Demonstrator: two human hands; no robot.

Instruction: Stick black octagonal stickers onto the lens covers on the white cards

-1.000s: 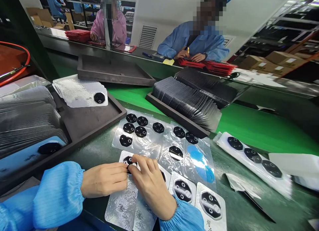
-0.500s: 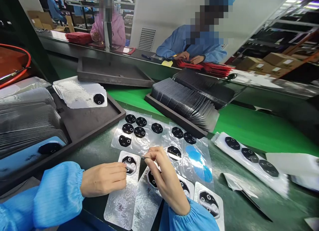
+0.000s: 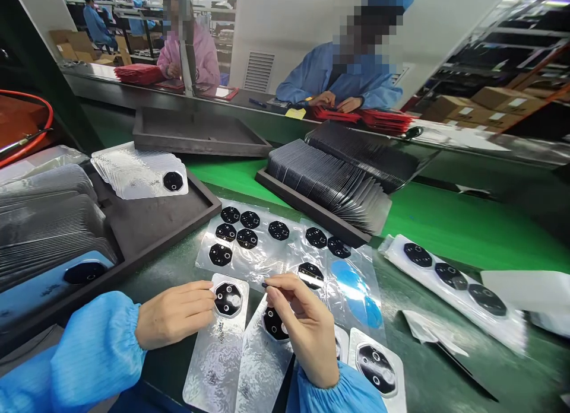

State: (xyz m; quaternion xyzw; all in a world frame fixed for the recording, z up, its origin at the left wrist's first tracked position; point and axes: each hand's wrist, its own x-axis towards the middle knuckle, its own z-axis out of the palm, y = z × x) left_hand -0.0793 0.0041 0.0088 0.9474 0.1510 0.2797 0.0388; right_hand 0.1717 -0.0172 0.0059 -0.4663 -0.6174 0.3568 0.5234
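My left hand (image 3: 176,314) has its fingertips at the left edge of a silver foil card (image 3: 225,342), seemingly pinching it. A black octagonal camera lens cover (image 3: 228,299) sits on that card, just right of those fingers. My right hand (image 3: 305,327) pinches a small dark pointed item (image 3: 265,285), too small to identify, above a second foil card (image 3: 262,359). That card's black lens cover (image 3: 275,324) lies partly under my fingers. Behind both hands, several loose black octagons lie on a clear plastic sheet (image 3: 262,253).
A dark foam tray (image 3: 169,223) with stacked cards stands left. Another stack fans out on a tray (image 3: 312,202) ahead. A lens strip (image 3: 452,285) lies right, near a black blade (image 3: 467,371). Two co-workers (image 3: 338,75) sit across the green belt.
My right hand has lifted off the first card's lens cover and moved right, now pinching the small item. The lens cover is uncovered. My left hand has drawn slightly left.
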